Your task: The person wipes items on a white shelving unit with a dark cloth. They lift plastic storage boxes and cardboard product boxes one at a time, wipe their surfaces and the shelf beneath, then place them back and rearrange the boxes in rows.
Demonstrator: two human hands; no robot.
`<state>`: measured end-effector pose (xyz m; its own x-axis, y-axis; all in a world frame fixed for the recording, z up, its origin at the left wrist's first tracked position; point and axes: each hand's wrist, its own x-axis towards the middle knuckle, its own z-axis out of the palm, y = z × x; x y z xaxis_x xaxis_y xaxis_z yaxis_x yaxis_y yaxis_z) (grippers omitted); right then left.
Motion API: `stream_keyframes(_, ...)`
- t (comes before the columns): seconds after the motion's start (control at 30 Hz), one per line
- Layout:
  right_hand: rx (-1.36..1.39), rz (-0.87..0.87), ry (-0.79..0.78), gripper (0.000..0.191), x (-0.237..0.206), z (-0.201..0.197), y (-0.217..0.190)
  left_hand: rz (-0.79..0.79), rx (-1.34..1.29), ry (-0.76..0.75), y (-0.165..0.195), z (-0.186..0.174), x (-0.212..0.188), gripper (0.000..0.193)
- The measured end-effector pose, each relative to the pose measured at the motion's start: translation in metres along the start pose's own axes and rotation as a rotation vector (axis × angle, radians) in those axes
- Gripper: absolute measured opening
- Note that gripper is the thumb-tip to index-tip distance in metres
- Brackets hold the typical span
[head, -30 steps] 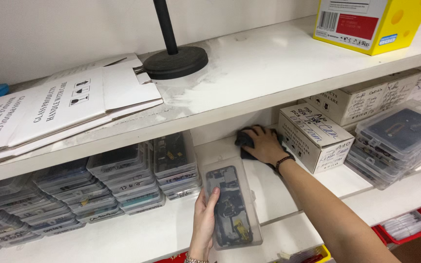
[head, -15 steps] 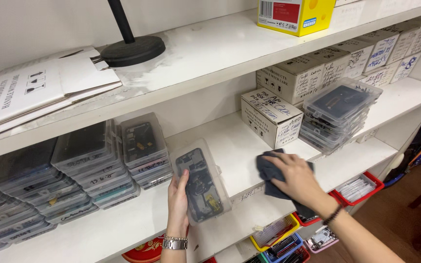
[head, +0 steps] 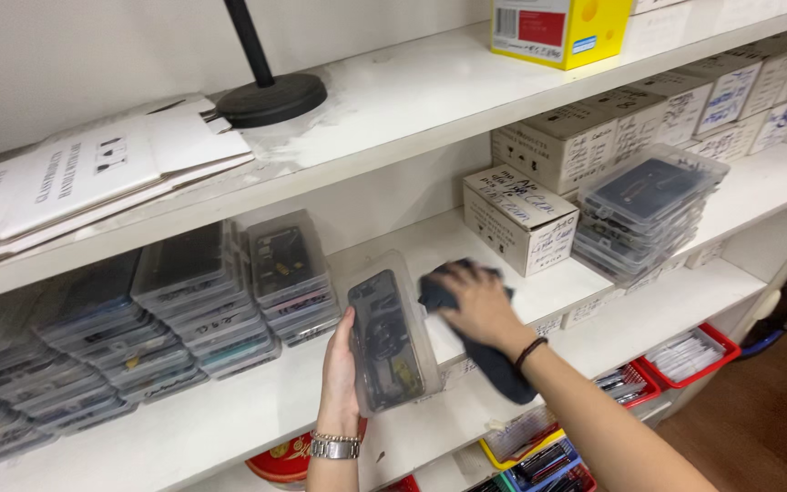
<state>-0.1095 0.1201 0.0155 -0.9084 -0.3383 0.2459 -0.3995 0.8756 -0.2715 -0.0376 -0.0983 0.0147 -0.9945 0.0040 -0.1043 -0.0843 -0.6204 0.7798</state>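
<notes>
The left hand (head: 341,364) grips a clear plastic case (head: 389,333) near the shelf (head: 229,428). The right hand (head: 475,301) presses a dark cloth (head: 494,369) beside it. A hard push could knock the case loose.

clear plastic, dark cloth, painted shelf

the case (head: 384,337) is glossy see-through plastic; just right of it the cloth (head: 489,360) is soft, matt, dark fabric. behind the case the shelf (head: 257,410) is white-painted, scuffed and matt. right of the case, boxes (head: 521,219) are dull cardboard; above it, papers (head: 75,178) lie matt beside a black matt stand base (head: 270,98).
</notes>
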Motion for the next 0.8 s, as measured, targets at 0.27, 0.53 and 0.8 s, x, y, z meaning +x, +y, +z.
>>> stream_keyframes(0.27, -0.012, -0.289, 0.073, 0.074, 0.016, 0.036, -0.01, 0.193, 0.284, 0.081, 0.002, 0.009, -0.01, 0.054)
stream_keyframes(0.53, 0.388, 0.161, 0.15, 0.061, 0.008, -0.034, 0.004, 0.341, 0.414, 0.195, 0.01, 0.027, -0.006, 0.054)
stream_keyframes(0.8, 1.331, 0.107, -0.149, 0.066, 0.03, -0.053, -0.056, 0.326, 0.535, 0.285, 0.069, 0.024, -0.015, 0.063)
